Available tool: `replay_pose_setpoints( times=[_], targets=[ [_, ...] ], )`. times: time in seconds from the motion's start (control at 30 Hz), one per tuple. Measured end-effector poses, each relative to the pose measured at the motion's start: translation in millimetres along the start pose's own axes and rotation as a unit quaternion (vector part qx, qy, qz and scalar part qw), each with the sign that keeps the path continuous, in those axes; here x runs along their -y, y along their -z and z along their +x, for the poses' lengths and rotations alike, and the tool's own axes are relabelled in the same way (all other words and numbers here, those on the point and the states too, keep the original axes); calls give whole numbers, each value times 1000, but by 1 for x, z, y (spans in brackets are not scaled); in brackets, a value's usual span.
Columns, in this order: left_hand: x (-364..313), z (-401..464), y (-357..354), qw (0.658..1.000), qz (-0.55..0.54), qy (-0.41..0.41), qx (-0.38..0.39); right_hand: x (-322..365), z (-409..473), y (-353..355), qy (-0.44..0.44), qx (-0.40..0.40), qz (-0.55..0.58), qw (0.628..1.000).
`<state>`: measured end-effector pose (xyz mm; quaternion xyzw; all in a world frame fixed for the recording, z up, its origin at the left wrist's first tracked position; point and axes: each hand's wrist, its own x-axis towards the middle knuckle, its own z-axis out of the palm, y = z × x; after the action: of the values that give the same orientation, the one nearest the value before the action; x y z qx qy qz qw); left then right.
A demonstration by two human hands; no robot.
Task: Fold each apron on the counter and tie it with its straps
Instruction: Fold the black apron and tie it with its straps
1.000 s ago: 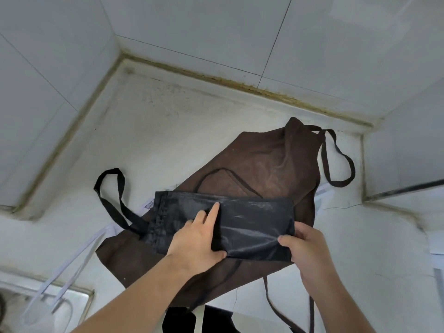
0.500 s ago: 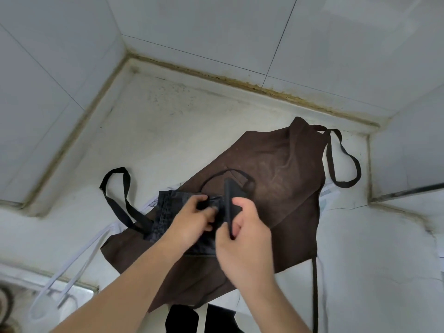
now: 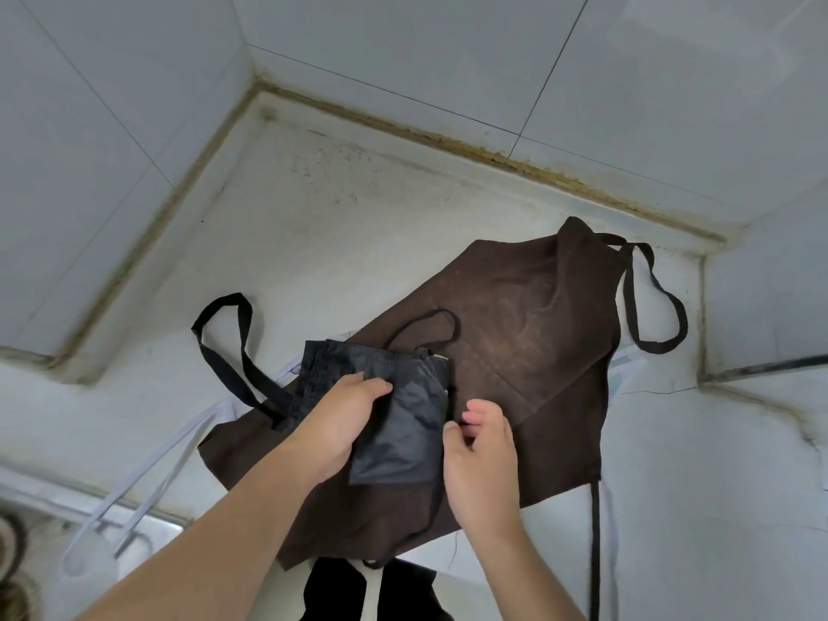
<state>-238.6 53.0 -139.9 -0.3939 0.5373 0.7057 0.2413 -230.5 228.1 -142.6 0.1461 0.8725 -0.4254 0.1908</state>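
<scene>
Since half a second ago the right hand (image 3: 481,459) has let go of the black apron (image 3: 394,414) and drawn back to its right edge, and the apron's right half is now lying folded over onto its left. The left hand (image 3: 342,423) is pressing down on the middle of the folded black apron, its fingers (image 3: 374,387) lying fairly straight on the cloth and pointing up and to the right. The right hand is hovering just beside the bundle's right edge, its fingers (image 3: 479,407) loosely curled and gripping nothing.

The black apron is sitting as a compact rectangle on top of the brown apron (image 3: 528,351), its long axis running from upper left to lower right. One black strap (image 3: 224,333) is looping out to the left across the surface (image 3: 336,226), and a thinner black loop (image 3: 425,327) is arching over the brown cloth above it. The brown apron is lying spread flat, its bib end pointing to the upper right, where its neck strap (image 3: 658,307) is curling.

The surface is pale, stained stone set into a corner of grey wall tiles (image 3: 403,42), with discoloured grout along the joint. White straps (image 3: 148,468) are trailing to the lower left.
</scene>
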Motion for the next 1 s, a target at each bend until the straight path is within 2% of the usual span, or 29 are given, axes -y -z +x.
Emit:
replay_pose_setpoints(
  times=[0.07, 0.13, 0.23, 0.33, 0.4, 0.5, 0.57, 0.63, 0.73, 0.8, 0.9, 1.0],
  targets=[
    [-7, -5, 3, 998, -41, 36, -5, -3, 15, -1, -82, 70, 101, 989],
    [-11, -8, 10, 994, -90, 62, 11, -1, 25, -3, -122, 123, 158, 972],
    [-13, -10, 15, 985, -148, 57, 69, 7, 31, -8, -136, 176, 164, 961],
    [-10, -8, 16, 974, -200, 68, 88, 9, 31, -10, -171, 206, 200, 942],
    [-6, -8, 16, 965, -228, 83, 101, 10, 28, -8, -174, 214, 214, 937],
    [0, -7, 21, 960, -234, 98, 118, 7, 25, -6, -107, 202, 191, 955],
    [-2, -7, 23, 970, -200, 96, 104, 2, 24, -5, -48, 165, 138, 975],
    [-5, -4, 28, 987, -135, 72, 56, -1, 24, -7, -16, 111, 82, 990],
    [-7, -3, 36, 999, 18, 26, -18, 2, 21, -10, 6, 46, 18, 999],
    [-6, -4, 38, 991, 126, -6, -50, 6, 19, -11, 8, 24, -8, 1000],
    [0, -6, 37, 952, 270, -71, -123, 8, 15, -14, 10, 23, -32, 999],
    [15, -4, 36, 867, 427, -148, -210, 10, 13, -15, 7, 27, -42, 999]
  ],
)
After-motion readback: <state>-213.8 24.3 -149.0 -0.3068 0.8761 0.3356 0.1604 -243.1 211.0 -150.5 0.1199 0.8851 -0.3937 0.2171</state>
